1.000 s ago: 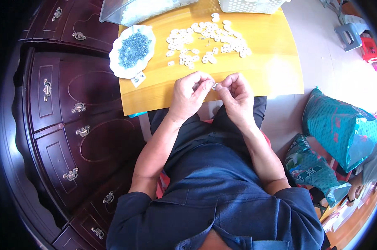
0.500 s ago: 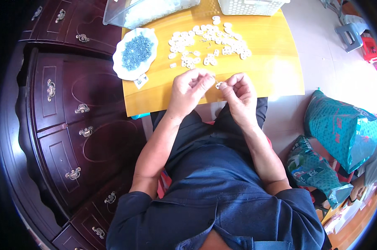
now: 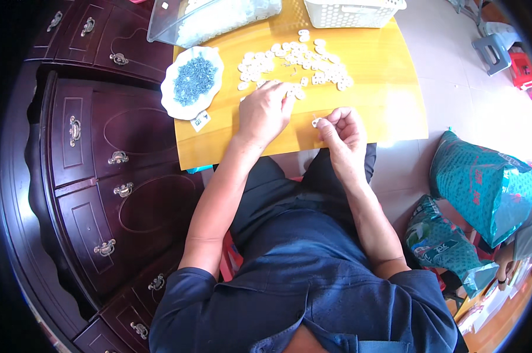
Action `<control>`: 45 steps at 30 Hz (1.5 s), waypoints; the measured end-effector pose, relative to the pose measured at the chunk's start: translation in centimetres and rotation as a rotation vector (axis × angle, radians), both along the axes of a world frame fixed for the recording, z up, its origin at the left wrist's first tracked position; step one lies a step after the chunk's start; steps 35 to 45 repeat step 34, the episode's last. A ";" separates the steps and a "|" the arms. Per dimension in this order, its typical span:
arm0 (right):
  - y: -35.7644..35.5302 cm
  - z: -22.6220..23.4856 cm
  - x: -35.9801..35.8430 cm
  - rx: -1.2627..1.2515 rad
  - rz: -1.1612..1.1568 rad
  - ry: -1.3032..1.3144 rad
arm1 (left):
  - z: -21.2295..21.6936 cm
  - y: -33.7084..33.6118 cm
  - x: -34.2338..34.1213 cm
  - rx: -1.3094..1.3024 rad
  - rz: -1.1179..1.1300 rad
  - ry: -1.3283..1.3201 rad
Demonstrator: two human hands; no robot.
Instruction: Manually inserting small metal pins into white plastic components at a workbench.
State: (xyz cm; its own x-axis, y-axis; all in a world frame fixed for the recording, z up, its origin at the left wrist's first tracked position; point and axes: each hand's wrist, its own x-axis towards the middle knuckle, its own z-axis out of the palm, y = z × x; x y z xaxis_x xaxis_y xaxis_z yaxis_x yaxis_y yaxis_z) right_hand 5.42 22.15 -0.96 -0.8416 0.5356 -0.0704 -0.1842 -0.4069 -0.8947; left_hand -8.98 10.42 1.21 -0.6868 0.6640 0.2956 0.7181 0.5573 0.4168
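Between its thumb and fingers, my right hand (image 3: 346,130) pinches a small white plastic piece (image 3: 316,123) with a dark hole and what looks like a thin pin sticking up. My left hand (image 3: 262,113) is lowered over the near left of the scattered small white pieces (image 3: 335,74), fingers bent down. Its fingertips and anything under them are hidden. Most pieces are oval with holes and lie on the yellow wooden table (image 3: 383,106). A few thin pins (image 3: 294,72) lie among them.
A white scalloped dish (image 3: 169,101) holds many blue-grey metal pins or screws. At the table's far side stand a clear bin (image 3: 163,26) of white pieces and a white perforated basket (image 3: 354,16). Dark drawers (image 3: 77,206) line the left; teal bags (image 3: 477,182) stand right, near another person's hand (image 3: 503,262).
My left hand has left the right hand, moving left and away from me onto the scattered pieces. The right hand keeps the white piece and has shifted slightly right.
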 end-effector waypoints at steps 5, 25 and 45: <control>0.0 0.2 0.0 -0.003 0.012 -0.007 | -0.2 0.1 0.2 0.010 0.010 -0.046; 0.2 0.5 0.0 -0.057 -0.051 -0.023 | 1.8 -1.1 3.7 0.338 -0.115 -0.382; 0.4 0.2 0.2 -0.112 -0.074 0.001 | 0.0 -1.1 4.9 0.665 -0.135 -0.788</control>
